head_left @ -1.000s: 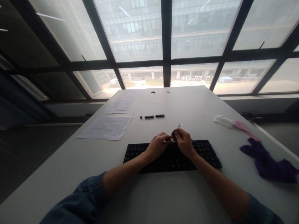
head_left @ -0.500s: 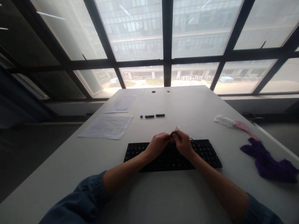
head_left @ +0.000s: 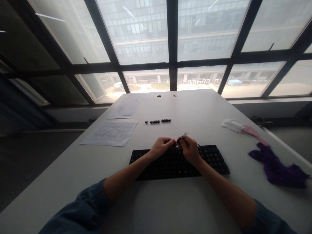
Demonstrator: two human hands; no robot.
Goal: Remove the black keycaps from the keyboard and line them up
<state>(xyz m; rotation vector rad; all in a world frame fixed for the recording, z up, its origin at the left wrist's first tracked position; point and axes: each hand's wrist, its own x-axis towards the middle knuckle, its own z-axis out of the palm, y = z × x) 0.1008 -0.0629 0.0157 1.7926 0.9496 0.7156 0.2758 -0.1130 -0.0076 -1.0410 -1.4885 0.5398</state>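
Observation:
A black keyboard lies on the white table, with both hands raised over its back edge. My right hand is closed around a small keycap puller, whose thin wire ends stick up past the fingers. Beside it, fingertips almost touching, my left hand pinches a small dark piece that looks like a keycap; the fingers cover most of it. Beyond the hands, several black keycaps stand in a broken row.
Printed sheets lie on the left of the table. Over on the right are a white cloth-like piece, a pink brush-like object and a crumpled purple cloth. Windows rise behind the table's far edge.
My left hand's fingers have shifted slightly and closed tighter near the puller. My right hand keeps its hold. The whole view has moved a little.

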